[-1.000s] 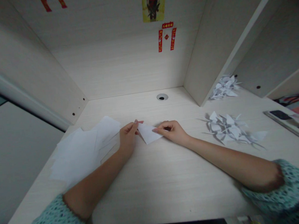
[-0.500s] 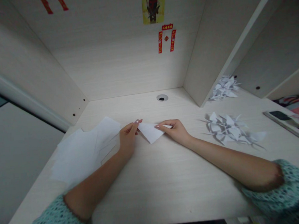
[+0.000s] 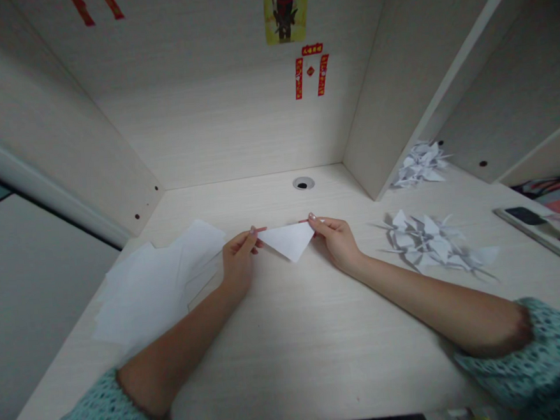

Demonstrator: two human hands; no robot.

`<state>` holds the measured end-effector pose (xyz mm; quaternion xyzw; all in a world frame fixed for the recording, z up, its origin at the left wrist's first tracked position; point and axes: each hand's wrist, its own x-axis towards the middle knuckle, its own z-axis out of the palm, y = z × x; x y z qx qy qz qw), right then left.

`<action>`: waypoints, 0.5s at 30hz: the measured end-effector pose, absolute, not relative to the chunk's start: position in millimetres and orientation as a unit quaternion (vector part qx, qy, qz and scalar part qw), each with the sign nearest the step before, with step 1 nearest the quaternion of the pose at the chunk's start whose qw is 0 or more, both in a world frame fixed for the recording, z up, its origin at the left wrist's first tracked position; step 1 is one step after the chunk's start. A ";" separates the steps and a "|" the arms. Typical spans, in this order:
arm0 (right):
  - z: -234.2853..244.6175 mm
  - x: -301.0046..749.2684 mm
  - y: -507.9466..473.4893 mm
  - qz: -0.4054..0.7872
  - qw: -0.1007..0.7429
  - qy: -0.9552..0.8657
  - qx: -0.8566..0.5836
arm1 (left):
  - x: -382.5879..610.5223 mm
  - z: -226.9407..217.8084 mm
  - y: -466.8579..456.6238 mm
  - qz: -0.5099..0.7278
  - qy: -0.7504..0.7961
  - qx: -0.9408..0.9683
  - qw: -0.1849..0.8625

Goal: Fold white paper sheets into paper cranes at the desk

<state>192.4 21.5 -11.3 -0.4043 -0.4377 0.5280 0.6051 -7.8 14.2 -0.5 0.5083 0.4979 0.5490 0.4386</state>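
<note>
A folded sheet of white paper (image 3: pixel 289 240), shaped like a triangle with its point toward me, is stretched between my two hands just over the desk. My left hand (image 3: pixel 239 257) pinches its left corner between thumb and fingers. At the right corner, my right hand (image 3: pixel 336 241) grips it the same way, thumb on top. Fingertips of both hands show behind the paper's upper edge. To the left, partly behind my left forearm, lies a spread stack of white paper sheets (image 3: pixel 146 283).
A heap of folded white paper pieces (image 3: pixel 428 241) lies right of my right hand, with a second heap (image 3: pixel 420 163) behind it by the divider panel (image 3: pixel 375 133). A phone (image 3: pixel 545 233) rests at the far right. A cable hole (image 3: pixel 303 183) sits near the back wall.
My right hand has shifted slightly up and outward to the paper's right corner. The paper's lower point has swung a little to the right. My left hand has stayed nearly still.
</note>
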 end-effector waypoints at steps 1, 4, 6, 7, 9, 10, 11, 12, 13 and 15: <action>-10.9 192.3 21.3 0.533 0.604 -0.436 -0.401 | -7.8 -0.6 14.5 0.550 0.496 0.511 0.437; -11.7 192.2 21.3 0.541 0.595 -0.433 -0.407 | -7.5 -0.6 14.9 0.555 0.494 0.513 0.431; -13.0 192.2 21.3 0.546 0.588 -0.433 -0.410 | -7.2 -0.3 14.9 0.556 0.495 0.512 0.429; -13.4 192.3 21.3 0.549 0.584 -0.434 -0.410 | -7.0 -0.1 14.9 0.556 0.496 0.512 0.428; -13.3 192.7 20.9 0.552 0.582 -0.433 -0.411 | -6.8 0.3 14.9 0.555 0.496 0.511 0.429; -12.8 193.1 20.7 0.552 0.583 -0.430 -0.414 | -6.7 0.5 14.9 0.554 0.498 0.511 0.429; -12.0 193.5 20.6 0.551 0.584 -0.426 -0.417 | -6.7 0.7 15.1 0.554 0.501 0.509 0.428; -11.2 194.1 20.6 0.551 0.587 -0.421 -0.417 | -6.7 0.8 15.5 0.554 0.504 0.507 0.427; -10.3 194.7 20.7 0.553 0.589 -0.418 -0.415 | -6.8 0.7 15.9 0.556 0.507 0.503 0.425; -8.9 195.6 20.9 0.563 0.587 -0.421 -0.402 | -7.3 0.4 17.0 0.568 0.511 0.490 0.420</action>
